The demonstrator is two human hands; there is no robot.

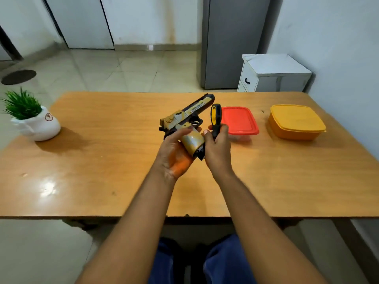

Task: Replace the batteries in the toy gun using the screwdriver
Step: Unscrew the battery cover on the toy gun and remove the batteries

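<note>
Holding the gun (185,119) up over the middle of the counter (102,160), my left hand (176,152) cups it from the left, thumb across the frame and fingers wrapped behind the grip, so the barrel points far and right and the butt tips toward me. My right hand (216,148) is curled round the screwdriver (216,119), gripping its lower part with the black and yellow handle standing up above my fist; the tip is hidden behind the hand and the butt, so I cannot tell if it touches the gun. The two hands sit just beside each other. Right of them, on the counter, a red box (240,120) lies near, and a yellow box (296,121) farther right. A plant (32,119) in a white pot stands at the far left edge.
</note>
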